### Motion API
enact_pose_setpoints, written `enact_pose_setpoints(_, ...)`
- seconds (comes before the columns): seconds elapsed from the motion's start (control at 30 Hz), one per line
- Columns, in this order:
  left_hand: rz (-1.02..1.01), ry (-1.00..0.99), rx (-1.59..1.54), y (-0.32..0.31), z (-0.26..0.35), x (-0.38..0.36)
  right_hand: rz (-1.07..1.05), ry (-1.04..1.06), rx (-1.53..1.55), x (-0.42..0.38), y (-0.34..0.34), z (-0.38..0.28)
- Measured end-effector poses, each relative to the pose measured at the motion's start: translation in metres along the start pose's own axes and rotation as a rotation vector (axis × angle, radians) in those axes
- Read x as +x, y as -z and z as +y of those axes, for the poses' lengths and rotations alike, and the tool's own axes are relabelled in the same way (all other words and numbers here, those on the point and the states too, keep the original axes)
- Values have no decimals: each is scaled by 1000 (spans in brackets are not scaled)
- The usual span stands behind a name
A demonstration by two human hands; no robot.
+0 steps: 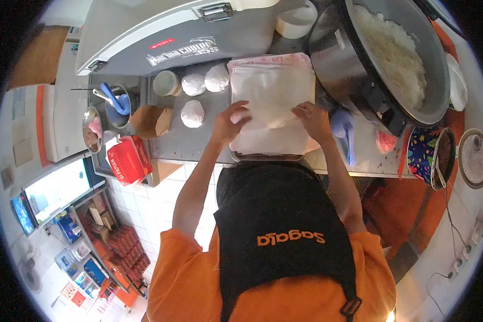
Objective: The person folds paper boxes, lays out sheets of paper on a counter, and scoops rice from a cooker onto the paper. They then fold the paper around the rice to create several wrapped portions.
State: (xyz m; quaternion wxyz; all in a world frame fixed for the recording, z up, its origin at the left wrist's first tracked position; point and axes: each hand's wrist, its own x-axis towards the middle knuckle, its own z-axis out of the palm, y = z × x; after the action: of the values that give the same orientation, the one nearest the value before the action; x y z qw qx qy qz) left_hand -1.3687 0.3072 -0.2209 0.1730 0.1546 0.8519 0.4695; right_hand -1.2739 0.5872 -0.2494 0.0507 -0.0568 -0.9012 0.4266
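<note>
A stack of whitish paper sheets [271, 142] lies on a dark-rimmed tray [265, 158] in front of my body. A thin translucent sheet [276, 96] is on top, its lower edge curving between my hands. My left hand [231, 122] is at its left edge, fingers curled and thumb apart; whether they grip the sheet is hard to make out. On the other side, my right hand [312, 119] pinches the sheet's right edge between thumb and fingers. Left of the stack sit three white wrapped bundles [192, 113], the nearest one close to my left hand.
A big pot of white rice [394, 59] stands at right, beside a blue-handled utensil [349, 134] and a patterned container [426, 155]. Behind is a grey cooler box [198, 40]. Leftward are a lidded jar [167, 83], a brown paper piece [153, 121] and a red box [127, 161].
</note>
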Motion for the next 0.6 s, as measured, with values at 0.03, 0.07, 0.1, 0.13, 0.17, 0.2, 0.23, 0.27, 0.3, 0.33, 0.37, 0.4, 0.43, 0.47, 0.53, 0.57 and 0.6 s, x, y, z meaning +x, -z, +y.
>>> enact_pose_setpoints(0.03,27,81,-9,-3,-5,6,39,-30,1,0,-3,2)
enact_pose_setpoints(0.07,52,160,-17,-8,-9,8,57,-82,-20,1,-4,2)
enact_pose_setpoints(0.1,183,-95,273,-18,-10,5,87,-84,-49,2,-5,3)
enact_pose_setpoints(0.13,312,-355,560,-32,-10,-1,116,-87,-77,4,-6,3)
enact_pose_setpoints(0.17,163,-404,671,-44,-2,-16,151,-46,-113,1,-8,4)
enact_pose_setpoints(0.2,-40,-534,626,-54,6,-25,181,-58,-144,-3,-6,3)
enact_pose_setpoints(0.23,-240,-658,577,-62,12,-28,211,-70,-176,-6,-5,0)
enact_pose_setpoints(0.27,-195,-649,552,-69,13,-27,235,-136,-200,-13,0,-7)
enact_pose_setpoints(0.3,-153,-638,528,-74,12,-27,259,-205,-222,-20,3,-15)
enact_pose_setpoints(0.33,-110,-630,504,-75,10,-25,92,-261,-253,-28,10,-19)
enact_pose_setpoints(0.37,-105,-631,473,-72,13,-22,-78,-314,-286,-37,23,-17)
enact_pose_setpoints(0.4,-86,-614,469,-71,16,-20,-249,-368,-319,-42,33,-13)
enact_pose_setpoints(0.43,-73,-600,461,-70,19,-17,-263,-329,-234,-45,34,-4)
enact_pose_setpoints(0.47,-61,-589,453,-71,21,-14,-273,-290,-150,-45,33,3)
enact_pose_setpoints(0.53,-46,-582,429,-72,20,-6,-344,-179,-56,-36,32,17)
enact_pose_setpoints(0.57,-38,-578,421,-71,18,-3,-402,-111,-42,-23,34,15)
enact_pose_setpoints(0.6,-42,-604,402,-70,13,2,-459,-39,-28,-7,33,14)
